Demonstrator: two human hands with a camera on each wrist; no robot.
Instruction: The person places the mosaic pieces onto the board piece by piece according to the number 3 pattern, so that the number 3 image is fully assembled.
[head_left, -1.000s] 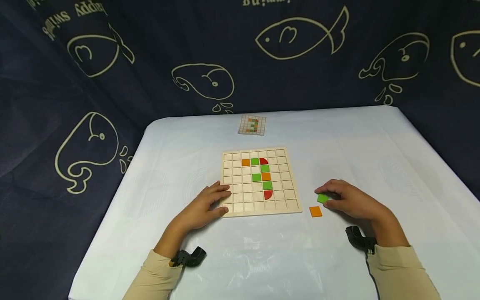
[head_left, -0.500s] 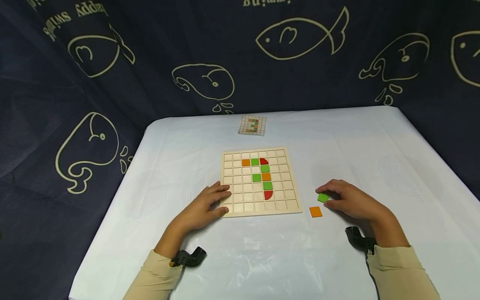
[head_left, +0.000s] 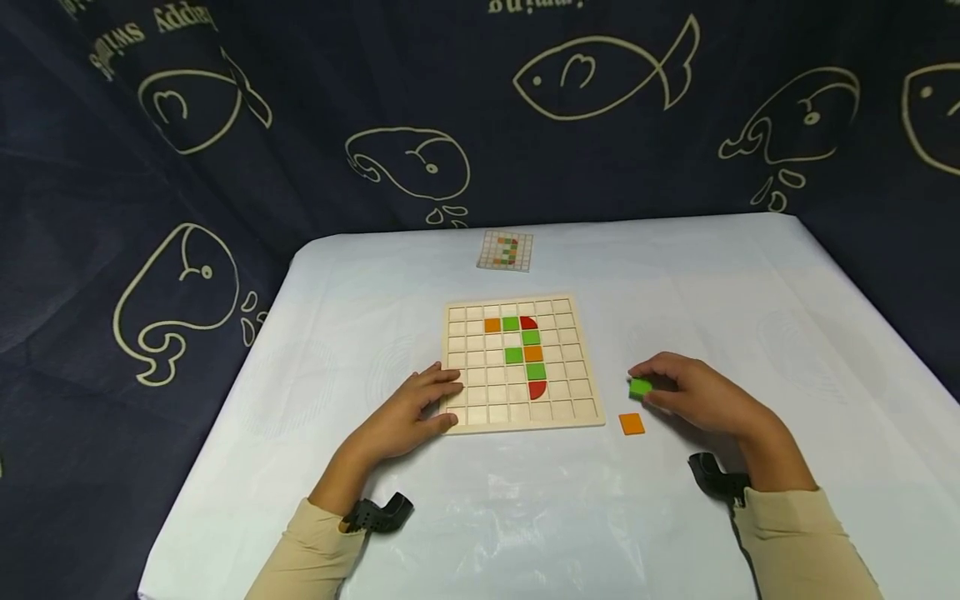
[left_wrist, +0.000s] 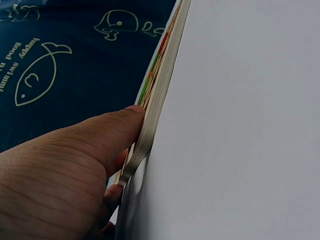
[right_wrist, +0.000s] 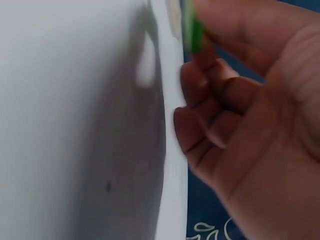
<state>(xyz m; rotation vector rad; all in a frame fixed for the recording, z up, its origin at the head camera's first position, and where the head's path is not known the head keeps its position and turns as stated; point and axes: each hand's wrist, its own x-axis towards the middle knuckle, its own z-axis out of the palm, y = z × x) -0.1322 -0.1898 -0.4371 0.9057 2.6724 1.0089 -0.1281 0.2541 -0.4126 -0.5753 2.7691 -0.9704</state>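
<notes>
Presently, grip of the right hand (head_left: 697,396): a green square tile (head_left: 641,387) is pinched between thumb and curled fingers (right_wrist: 200,125); in the right wrist view the tile is seen edge-on at the fingertips.
Position of the tile: it is held to the right of the wooden grid board (head_left: 480,400), apart from it, and beyond the orange square tile (head_left: 632,423).
Orange square tile: it is laid flat on the white table cover (head_left: 525,517), just beside the board's near right corner and near the right hand, untouched by it.
Grip of the left hand (head_left: 408,412): nothing is enclosed; the fingers are laid nearly straight over the board's near left corner, and the thumb (left_wrist: 107,132) is pressed against the board's edge.
Board contents: one orange, one green and one red rounded piece are set in a row in the second rank from the far edge; green, orange, green and red pieces are ranged downward from it, with one more green square to the left of the second orange.
Pattern card (head_left: 506,250): a small gridded card is placed on the cover beyond the board.
Surround: a dark cloth (head_left: 150,208) printed with outlined fish and whales is hung behind and beside the table.
</notes>
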